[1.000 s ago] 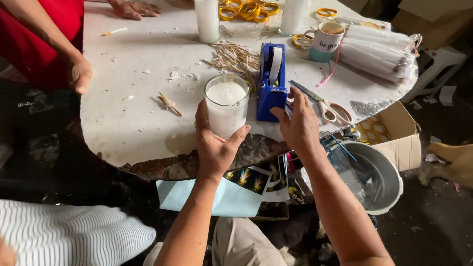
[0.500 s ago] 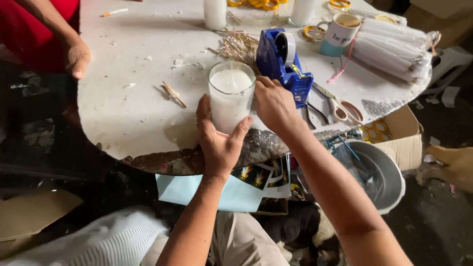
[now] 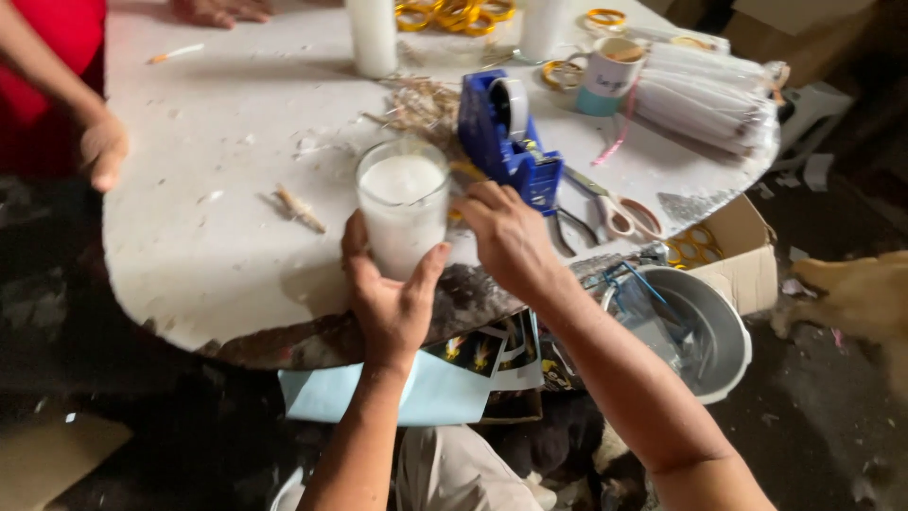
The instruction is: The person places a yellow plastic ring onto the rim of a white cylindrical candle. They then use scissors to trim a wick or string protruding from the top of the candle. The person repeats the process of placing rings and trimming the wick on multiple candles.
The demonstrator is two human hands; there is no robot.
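Right hand (image 3: 506, 237) shifted onto glass (image 3: 402, 208), white wax inside.

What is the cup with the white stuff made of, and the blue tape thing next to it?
The cup in the left hand looks like clear glass: its rim is see-through and shiny. The white filling looks like wax, smooth and matte, though that is a guess. The blue tape holder by the right hand looks like hard, glossy plastic, with an even colour and moulded edges.

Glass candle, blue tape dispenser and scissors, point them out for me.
glass candle (image 3: 402, 213), head view, on its wax-filled side.
blue tape dispenser (image 3: 501, 142), head view, on its body.
scissors (image 3: 619, 213), head view, on a handle.
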